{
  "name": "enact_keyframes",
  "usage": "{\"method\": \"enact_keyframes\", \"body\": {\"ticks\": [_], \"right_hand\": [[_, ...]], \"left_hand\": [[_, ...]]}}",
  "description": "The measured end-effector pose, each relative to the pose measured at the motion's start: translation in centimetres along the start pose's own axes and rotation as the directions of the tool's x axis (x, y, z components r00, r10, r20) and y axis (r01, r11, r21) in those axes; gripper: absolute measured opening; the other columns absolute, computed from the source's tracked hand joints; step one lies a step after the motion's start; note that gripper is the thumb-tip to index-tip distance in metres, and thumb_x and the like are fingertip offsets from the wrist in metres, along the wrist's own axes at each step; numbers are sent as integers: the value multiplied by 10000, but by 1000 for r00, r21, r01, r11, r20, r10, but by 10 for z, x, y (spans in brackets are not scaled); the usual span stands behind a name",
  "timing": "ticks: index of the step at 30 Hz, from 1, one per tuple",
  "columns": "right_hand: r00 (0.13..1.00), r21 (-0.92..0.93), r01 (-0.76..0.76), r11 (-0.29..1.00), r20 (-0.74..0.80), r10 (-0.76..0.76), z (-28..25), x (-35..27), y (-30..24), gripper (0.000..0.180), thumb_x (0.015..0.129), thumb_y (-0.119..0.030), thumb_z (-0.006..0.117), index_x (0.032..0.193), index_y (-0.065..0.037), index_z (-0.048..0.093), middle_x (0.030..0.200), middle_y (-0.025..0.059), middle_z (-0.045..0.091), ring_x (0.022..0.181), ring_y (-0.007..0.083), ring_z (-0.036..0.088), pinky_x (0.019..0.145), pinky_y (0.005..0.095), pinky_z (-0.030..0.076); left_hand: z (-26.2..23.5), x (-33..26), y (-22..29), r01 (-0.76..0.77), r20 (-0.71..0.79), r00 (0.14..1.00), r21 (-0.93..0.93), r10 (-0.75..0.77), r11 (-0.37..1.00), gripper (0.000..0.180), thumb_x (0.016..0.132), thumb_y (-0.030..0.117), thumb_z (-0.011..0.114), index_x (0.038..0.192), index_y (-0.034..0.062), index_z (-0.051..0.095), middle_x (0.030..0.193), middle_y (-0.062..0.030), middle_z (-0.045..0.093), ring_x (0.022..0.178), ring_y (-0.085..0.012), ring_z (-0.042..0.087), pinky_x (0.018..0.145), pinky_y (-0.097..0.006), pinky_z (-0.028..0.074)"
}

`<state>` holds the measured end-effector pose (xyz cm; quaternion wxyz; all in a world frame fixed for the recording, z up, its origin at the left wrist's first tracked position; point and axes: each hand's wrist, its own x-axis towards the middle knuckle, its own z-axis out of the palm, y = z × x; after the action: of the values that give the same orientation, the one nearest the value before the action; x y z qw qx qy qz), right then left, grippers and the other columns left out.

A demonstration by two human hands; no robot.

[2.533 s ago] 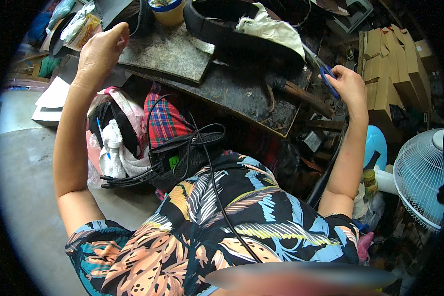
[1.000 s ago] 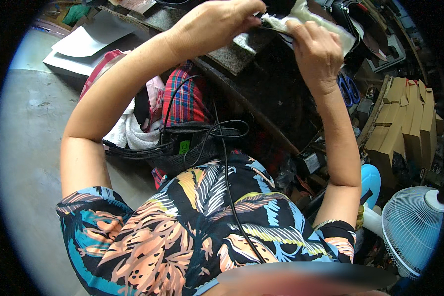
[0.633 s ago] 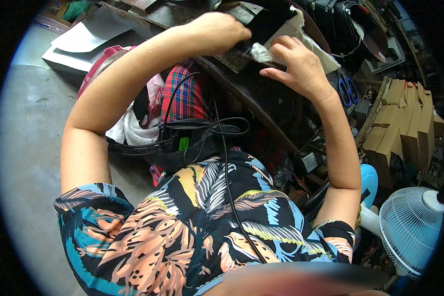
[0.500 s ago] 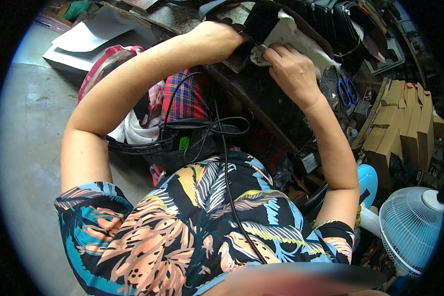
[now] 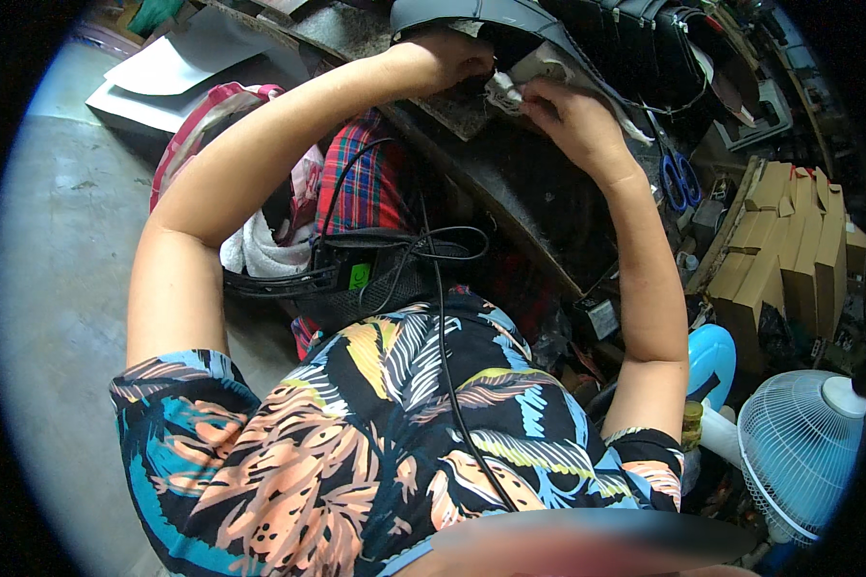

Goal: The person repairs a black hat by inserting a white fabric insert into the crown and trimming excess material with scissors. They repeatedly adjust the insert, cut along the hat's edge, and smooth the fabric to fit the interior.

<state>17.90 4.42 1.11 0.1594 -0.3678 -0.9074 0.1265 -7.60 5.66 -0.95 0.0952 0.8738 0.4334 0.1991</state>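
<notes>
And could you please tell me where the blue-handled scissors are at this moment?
The blue-handled scissors are toward the upper right of the head view, between the right hand and the brown cardboard boxes.

The left arm [image 5: 269, 144] bends at the elbow [image 5: 168, 236], toward nine o'clock, its forearm running on toward two. The left hand [image 5: 443, 60] sits at twelve, back upward, its fingers curled and partly in shadow. The right arm [image 5: 652, 269] bends only slightly, elbow between three and four, forearm pointing just short of twelve. The right hand [image 5: 579, 120], at one, turns toward half past ten, thumb and fingertips pinching, near the left hand.
</notes>
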Motion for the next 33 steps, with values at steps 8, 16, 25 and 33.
{"method": "enact_keyframes", "body": {"ticks": [8, 16, 25, 33], "right_hand": [[991, 174, -129, 976, -19, 134, -1, 1, -8, 349, 914, -354, 670, 1164, -114, 625, 1045, 87, 697, 865, 291, 687, 772, 380, 537], [992, -112, -24, 993, -129, 9, 11, 3, -20, 324, 873, -304, 704, 1137, -118, 683, 1029, 112, 709, 864, 290, 696, 758, 370, 547], [979, 130, -124, 984, -146, 143, 6, 5, -3, 253, 954, -264, 607, 1129, -102, 692, 963, 143, 715, 839, 270, 696, 755, 340, 530], [984, 129, -138, 982, -95, 150, 5, 3, -2, 233, 949, -260, 616, 1096, -100, 702, 940, 107, 716, 811, 229, 689, 743, 332, 530]], "left_hand": [[-2, 9, 6, 86, 183, 980, -11, -83, 996, 492, 764, 435, 775, 1037, 51, 633, 849, -155, 675, 779, -293, 659, 703, -389, 511], [-12, 15, 23, 108, 225, 965, 114, -132, 988, 550, 740, 467, 768, 1058, 39, 628, 865, -164, 678, 806, -320, 668, 703, -413, 518], [-17, 13, 43, 166, 191, 961, 169, -198, 971, 503, 786, 408, 725, 1115, 42, 622, 930, -177, 698, 873, -328, 685, 763, -411, 536], [6, 28, 9, 156, 170, 968, 175, -186, 972, 370, 859, 351, 641, 1057, 43, 690, 933, -190, 700, 861, -328, 681, 794, -418, 532]]}}
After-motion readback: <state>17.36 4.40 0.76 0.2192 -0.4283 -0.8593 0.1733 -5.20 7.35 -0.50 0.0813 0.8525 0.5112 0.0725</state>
